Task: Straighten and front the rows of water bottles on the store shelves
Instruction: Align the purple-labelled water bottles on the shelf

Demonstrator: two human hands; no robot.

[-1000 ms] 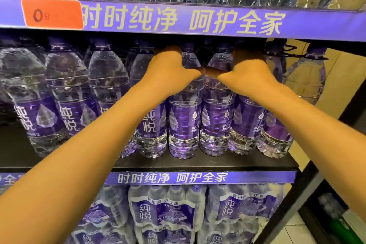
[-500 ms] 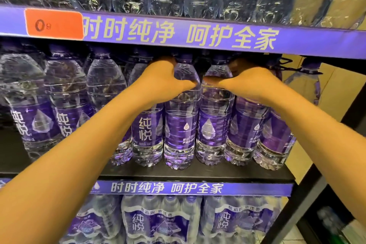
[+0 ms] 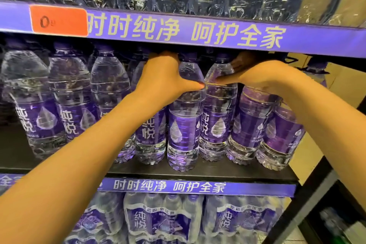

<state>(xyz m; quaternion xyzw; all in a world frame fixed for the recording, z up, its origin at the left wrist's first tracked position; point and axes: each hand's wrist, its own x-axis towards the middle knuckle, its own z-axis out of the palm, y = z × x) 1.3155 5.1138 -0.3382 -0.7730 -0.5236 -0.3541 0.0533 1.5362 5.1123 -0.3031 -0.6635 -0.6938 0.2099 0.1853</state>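
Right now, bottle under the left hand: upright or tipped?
Upright. The bottle stands on its base on the shelf; left hand grips its shoulder.

Dim store light is falling from above, leaving the shelf [image 3: 198, 172] recess shadowed. Glare is glinting off the bottles [image 3: 184, 125]. Wide-angle distortion is bowing the edges; corners are blurring softly.

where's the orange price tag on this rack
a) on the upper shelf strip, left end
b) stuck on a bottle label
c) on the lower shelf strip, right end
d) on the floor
a: the orange price tag sits at the left end of the purple upper shelf strip, above the row of bottles that both hands are gripping.
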